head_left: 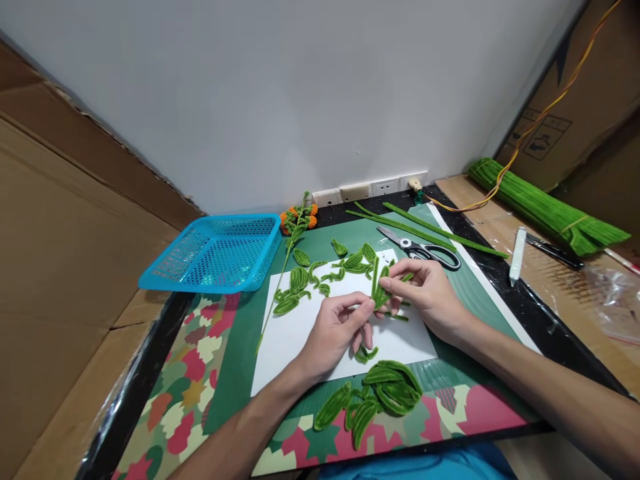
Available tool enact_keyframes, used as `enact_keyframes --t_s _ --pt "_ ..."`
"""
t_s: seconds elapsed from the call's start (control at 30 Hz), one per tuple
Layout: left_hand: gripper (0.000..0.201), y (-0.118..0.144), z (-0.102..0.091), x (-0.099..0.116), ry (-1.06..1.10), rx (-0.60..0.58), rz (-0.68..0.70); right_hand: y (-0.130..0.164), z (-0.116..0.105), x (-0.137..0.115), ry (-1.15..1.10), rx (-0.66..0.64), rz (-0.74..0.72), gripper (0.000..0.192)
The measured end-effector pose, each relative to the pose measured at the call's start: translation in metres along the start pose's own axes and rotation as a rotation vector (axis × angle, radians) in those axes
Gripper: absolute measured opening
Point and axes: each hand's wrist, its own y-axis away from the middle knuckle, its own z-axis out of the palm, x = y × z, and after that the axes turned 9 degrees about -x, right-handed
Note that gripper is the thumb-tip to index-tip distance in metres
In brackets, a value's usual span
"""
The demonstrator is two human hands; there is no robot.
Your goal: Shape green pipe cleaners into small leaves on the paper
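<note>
Now, left hand: pinched on the lower end of the green pipe-cleaner leaf.
Right hand: fingertips clamped on its top.
Leaf: mid-sheet over the white paper, scissors at 1 o'clock.
Handling: looks light, fuzzy, bendable; grip the wire ends.

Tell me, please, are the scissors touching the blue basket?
Apart. The head view shows the scissors right of the basket, with green mat and leaves between them.
</note>
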Motion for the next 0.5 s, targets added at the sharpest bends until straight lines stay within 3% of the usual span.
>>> enact_keyframes --t_s 0.5 --pt "0.036 -0.0012 -0.0013 -0.0013 0.114 0.055 0.038 0.0022 0.0018 0.0029 0.049 -0.078 -0.011 0.036"
